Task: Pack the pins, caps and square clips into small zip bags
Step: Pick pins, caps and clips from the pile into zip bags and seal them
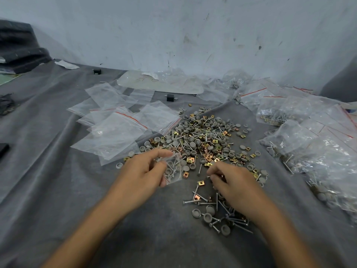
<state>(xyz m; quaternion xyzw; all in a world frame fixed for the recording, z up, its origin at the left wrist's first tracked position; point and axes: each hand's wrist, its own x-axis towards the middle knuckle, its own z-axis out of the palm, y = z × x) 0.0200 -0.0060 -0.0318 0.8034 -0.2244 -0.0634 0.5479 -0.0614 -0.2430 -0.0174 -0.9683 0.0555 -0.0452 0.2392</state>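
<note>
A small clear plastic zip bag (173, 170) is pinched at its mouth between the thumb and fingers of the left hand (144, 169), low over the grey cloth-covered bench (58, 171), at the near left edge of the mixed heap of parts (202, 140). A few parts are already seen through its film. The right hand (231, 180) is held near it with the fingers curled and the tips drawn together. Whether a part is pinched there cannot be told, because of blur. Several risks are judged from here. The film is thin and limp, so the mouth may fall closed and a part may be dropped beside it. The thin silver metal pins (195, 201) are pointed and may pierce the film or prick a finger. The round grey plastic caps (207, 217) may roll away along the soft folds of the cloth. The small brass-coloured square clips (201, 183), flat and hard-edged, lie tangled with the pins, so a wrong count may be taken. Empty clear zip bags with red lines (116, 132) are spread to the left of the heap, and filled crinkled bags (309, 147) are piled to the right.
</note>
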